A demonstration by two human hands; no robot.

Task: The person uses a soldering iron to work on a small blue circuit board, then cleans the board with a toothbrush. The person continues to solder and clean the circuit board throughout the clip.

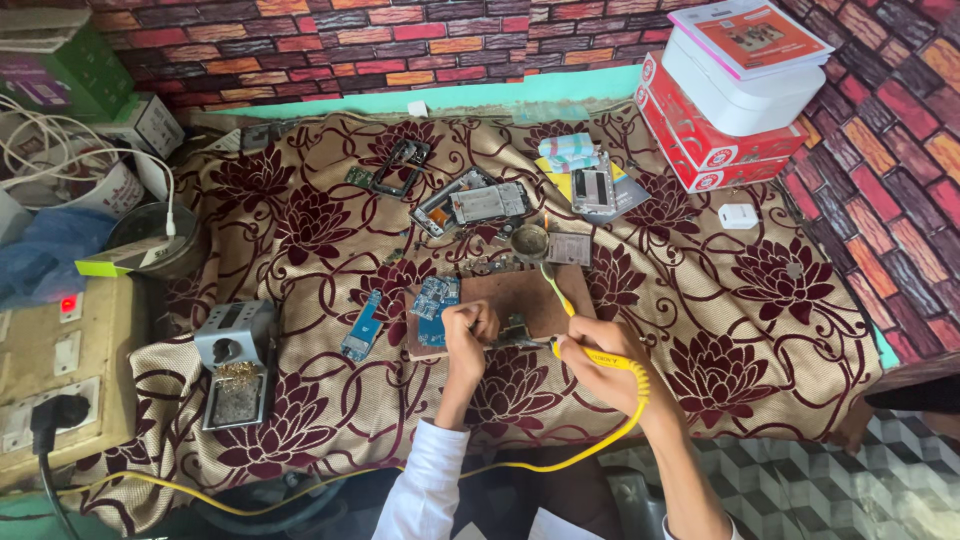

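1. Brick-pattern walls enclosed a table draped in a maroon-flowered cloth; I logged phone frames, red boxes and a white charger scattered across it.
2. Left hand was closed, fingers pinched on what looked like tweezers, pressed at a small circuit board on the brown work mat. I could not make out the tool tip.
3. Right hand was clamped around a yellow soldering iron, its coiled yellow cord trailing toward the person's lap, its tip at the board.
4. Blue circuit boards lay just beside the left hand; an iron stand with brass wool sat well apart, to the left.
5. My judgement: soldering on the board was in hand. Next move called for a steady tip and a held part.
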